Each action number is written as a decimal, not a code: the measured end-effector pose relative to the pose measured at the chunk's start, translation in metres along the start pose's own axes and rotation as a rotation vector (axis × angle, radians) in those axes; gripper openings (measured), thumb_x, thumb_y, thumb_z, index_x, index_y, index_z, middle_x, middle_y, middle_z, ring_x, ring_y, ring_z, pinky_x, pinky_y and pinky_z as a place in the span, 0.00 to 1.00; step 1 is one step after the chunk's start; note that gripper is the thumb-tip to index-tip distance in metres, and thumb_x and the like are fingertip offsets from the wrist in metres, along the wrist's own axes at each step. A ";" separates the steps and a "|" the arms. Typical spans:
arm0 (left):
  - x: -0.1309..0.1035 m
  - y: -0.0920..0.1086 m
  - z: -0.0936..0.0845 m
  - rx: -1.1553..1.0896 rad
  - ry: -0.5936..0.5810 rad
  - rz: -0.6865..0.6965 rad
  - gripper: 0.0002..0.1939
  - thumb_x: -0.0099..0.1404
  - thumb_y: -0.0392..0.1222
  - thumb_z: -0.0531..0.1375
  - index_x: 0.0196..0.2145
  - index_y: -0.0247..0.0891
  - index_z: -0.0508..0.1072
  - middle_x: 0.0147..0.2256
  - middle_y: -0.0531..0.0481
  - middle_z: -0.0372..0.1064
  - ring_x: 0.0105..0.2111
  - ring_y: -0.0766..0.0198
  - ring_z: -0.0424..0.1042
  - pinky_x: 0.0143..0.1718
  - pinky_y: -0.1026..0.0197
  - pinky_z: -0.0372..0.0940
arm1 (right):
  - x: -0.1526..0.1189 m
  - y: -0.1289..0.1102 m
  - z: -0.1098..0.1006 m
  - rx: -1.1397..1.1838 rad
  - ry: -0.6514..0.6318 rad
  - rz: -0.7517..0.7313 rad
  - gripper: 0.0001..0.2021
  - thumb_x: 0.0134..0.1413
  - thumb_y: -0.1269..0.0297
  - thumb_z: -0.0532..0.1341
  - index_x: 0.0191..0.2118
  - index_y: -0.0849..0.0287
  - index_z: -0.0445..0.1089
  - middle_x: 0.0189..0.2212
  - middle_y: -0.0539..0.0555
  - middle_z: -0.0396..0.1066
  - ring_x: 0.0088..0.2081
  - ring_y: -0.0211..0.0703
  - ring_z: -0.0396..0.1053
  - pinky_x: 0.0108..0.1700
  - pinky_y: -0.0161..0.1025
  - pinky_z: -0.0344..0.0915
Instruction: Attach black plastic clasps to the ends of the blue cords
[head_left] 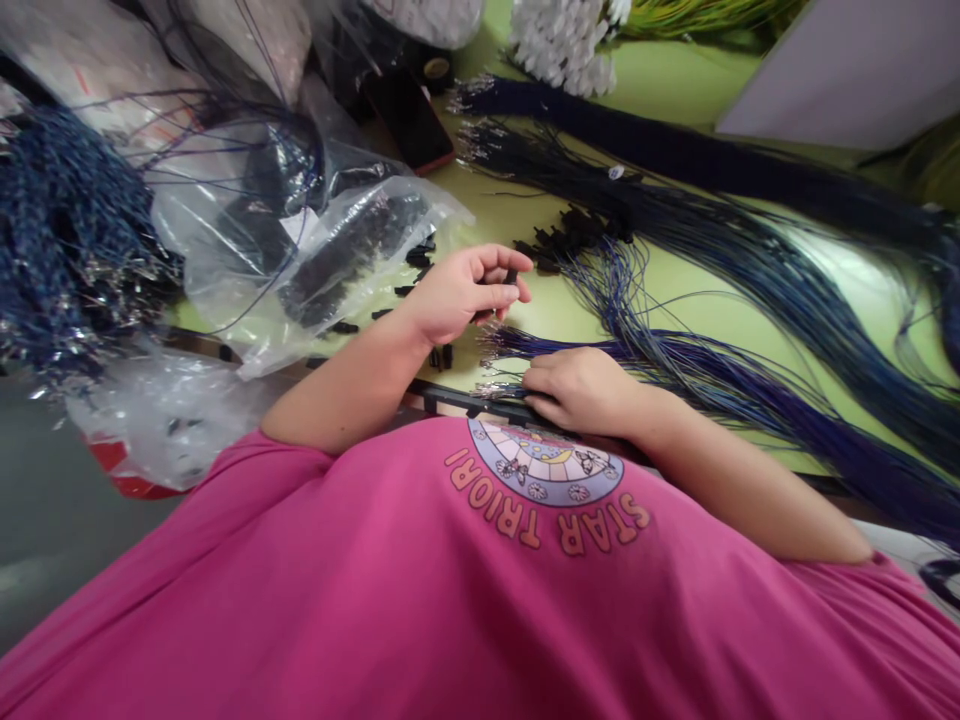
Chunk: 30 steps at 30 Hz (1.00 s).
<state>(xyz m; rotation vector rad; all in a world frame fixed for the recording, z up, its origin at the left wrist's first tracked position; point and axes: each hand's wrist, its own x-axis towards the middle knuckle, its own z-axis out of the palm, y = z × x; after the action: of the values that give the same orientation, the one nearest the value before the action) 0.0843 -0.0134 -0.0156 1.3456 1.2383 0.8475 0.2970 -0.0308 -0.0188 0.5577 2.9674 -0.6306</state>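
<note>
Between the curled fingers of my left hand (461,292) is a small black connector housing (512,276), partly hidden by the thumb. My right hand (574,388) rests at the table's front edge, its fingers closed over the wires of a blue-black bundle (675,350). Metal terminals (499,390) on the wire ends stick out to the left of its fingertips. Just beyond my hands lies a pile of black connector housings (574,235) with blue wires running from them. A few loose black housings (442,356) lie under my left forearm.
A clear plastic bag (337,250) of black parts lies to the left. Behind it is a phone (411,118). Long dark wire bundles (675,160) stretch across the green table (551,305) to the right. A mass of blue wires (67,230) hangs at the far left.
</note>
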 end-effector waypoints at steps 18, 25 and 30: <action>-0.001 -0.005 -0.001 0.015 -0.043 0.028 0.13 0.58 0.39 0.63 0.40 0.36 0.69 0.24 0.57 0.62 0.18 0.77 0.57 0.20 0.68 0.53 | -0.004 0.016 -0.012 1.123 0.413 0.377 0.06 0.51 0.63 0.58 0.36 0.56 0.63 0.13 0.40 0.59 0.16 0.33 0.53 0.21 0.33 0.49; -0.004 -0.002 0.002 -0.038 -0.131 -0.035 0.15 0.59 0.43 0.63 0.43 0.36 0.75 0.27 0.52 0.70 0.19 0.76 0.58 0.20 0.68 0.52 | -0.003 0.021 -0.016 0.930 0.614 0.516 0.05 0.44 0.65 0.61 0.24 0.60 0.67 0.16 0.44 0.58 0.20 0.31 0.52 0.25 0.34 0.50; -0.006 0.001 0.003 -0.090 -0.174 -0.057 0.16 0.62 0.45 0.60 0.45 0.36 0.74 0.32 0.49 0.74 0.19 0.77 0.59 0.20 0.69 0.53 | -0.003 0.020 -0.020 0.879 0.631 0.526 0.08 0.46 0.61 0.62 0.28 0.61 0.74 0.19 0.46 0.64 0.23 0.33 0.56 0.28 0.35 0.54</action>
<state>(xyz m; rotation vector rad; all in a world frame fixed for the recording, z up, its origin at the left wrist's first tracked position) 0.0862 -0.0198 -0.0140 1.2780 1.0857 0.7217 0.3077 -0.0071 -0.0081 1.7843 2.6109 -1.9627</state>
